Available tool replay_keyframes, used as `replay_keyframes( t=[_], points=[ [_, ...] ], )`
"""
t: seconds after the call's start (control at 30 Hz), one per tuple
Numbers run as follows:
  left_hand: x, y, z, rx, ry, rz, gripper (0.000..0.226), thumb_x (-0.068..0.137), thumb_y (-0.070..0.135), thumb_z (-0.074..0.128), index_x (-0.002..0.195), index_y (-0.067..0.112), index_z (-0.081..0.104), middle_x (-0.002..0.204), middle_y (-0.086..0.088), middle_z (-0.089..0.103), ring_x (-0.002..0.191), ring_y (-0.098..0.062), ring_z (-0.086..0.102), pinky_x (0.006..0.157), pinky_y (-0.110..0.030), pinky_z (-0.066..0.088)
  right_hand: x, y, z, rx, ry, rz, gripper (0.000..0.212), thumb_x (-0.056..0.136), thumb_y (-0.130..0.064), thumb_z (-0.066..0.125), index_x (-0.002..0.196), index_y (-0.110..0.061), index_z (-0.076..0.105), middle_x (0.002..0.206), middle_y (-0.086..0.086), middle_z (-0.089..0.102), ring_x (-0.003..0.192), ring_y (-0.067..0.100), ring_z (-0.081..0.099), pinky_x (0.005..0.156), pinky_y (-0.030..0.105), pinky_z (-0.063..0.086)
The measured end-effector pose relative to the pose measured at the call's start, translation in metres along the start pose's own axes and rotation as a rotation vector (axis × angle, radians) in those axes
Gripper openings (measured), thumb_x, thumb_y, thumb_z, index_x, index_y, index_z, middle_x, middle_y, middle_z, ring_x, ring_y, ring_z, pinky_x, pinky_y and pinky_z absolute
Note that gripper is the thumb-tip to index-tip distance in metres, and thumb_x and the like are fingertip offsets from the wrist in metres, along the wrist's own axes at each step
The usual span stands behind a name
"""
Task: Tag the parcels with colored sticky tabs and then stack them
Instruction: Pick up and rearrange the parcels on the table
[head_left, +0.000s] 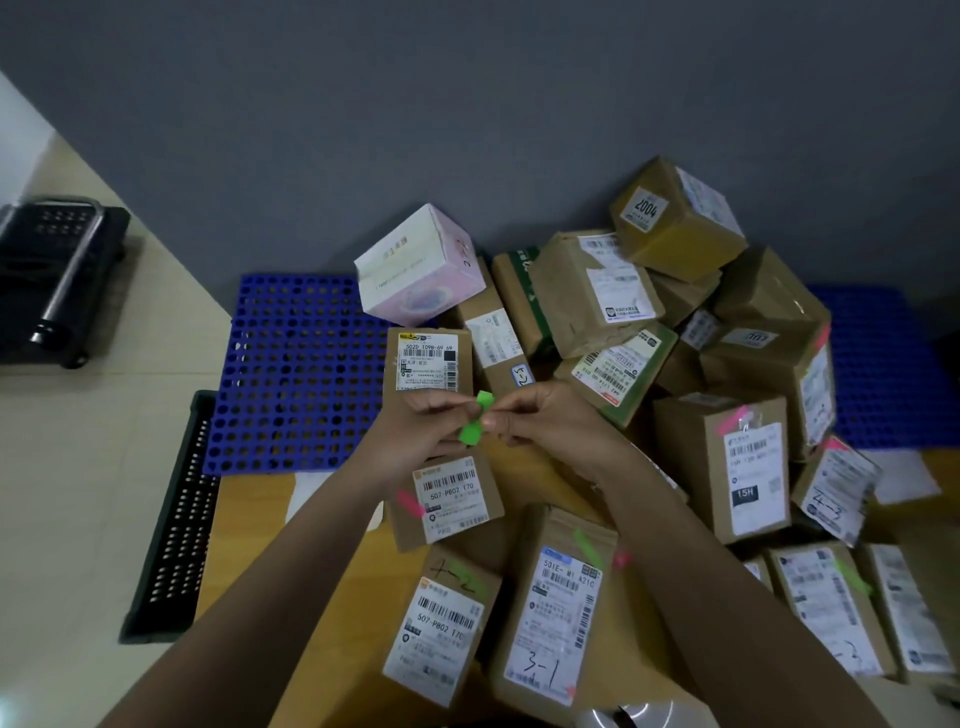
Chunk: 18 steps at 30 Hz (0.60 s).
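Hands are meeting above the parcels (550, 519): left hand (415, 431) and right hand (540, 421) are both pinching a green sticky tab (475, 421).

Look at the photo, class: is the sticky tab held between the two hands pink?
No, the sticky tab pinched between the left hand and right hand is bright green.

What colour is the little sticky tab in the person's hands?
Bright green. The sticky tab shows best in the head view, pinched between both hands.
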<state>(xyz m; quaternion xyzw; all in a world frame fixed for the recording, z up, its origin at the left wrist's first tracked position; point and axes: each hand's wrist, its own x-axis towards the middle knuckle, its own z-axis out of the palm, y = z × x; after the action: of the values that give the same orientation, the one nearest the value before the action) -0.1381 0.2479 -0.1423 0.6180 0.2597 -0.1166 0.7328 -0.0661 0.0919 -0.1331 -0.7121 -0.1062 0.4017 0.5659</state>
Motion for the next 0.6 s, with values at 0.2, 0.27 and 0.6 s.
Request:
replay_keyframes(
  t=[0.2,0.27,0.6],
  points=[
    [0.012,-0.003,-0.006,0.023,-0.008,0.029,0.013,0.090,0.008,0.060,0.098,0.010,0.070,0.092,-0.007,0.072,0.080,-0.011,0.070,0.070,-0.020,0.057,0.014,0.007,-0.001,0.077,0.038,0.088,0.004,0.084,-0.006,0.069,0.084,-0.010,0.071,0.063,-0.006,0.066,0.059,0.001,0.058,0.061,0.016,0.049],
    [0.016,-0.004,-0.007,0.046,-0.005,0.035,0.014,0.091,0.007,0.059,0.101,0.008,0.069,0.093,-0.008,0.071,0.082,-0.012,0.069,0.070,-0.020,0.057,0.018,0.012,-0.001,0.070,0.034,0.118,0.007,0.086,-0.008,0.068,0.086,-0.014,0.071,0.067,-0.009,0.068,0.064,0.000,0.060,0.068,0.017,0.051],
    [0.034,-0.011,-0.012,-0.035,-0.064,-0.013,0.016,0.091,0.007,0.059,0.100,0.018,0.067,0.095,0.003,0.070,0.084,-0.004,0.069,0.073,-0.018,0.056,0.025,0.020,0.009,-0.121,0.194,-0.058,0.025,0.088,-0.005,0.065,0.079,-0.028,0.069,0.071,-0.015,0.068,0.069,-0.008,0.061,0.067,0.008,0.045]
  ],
)
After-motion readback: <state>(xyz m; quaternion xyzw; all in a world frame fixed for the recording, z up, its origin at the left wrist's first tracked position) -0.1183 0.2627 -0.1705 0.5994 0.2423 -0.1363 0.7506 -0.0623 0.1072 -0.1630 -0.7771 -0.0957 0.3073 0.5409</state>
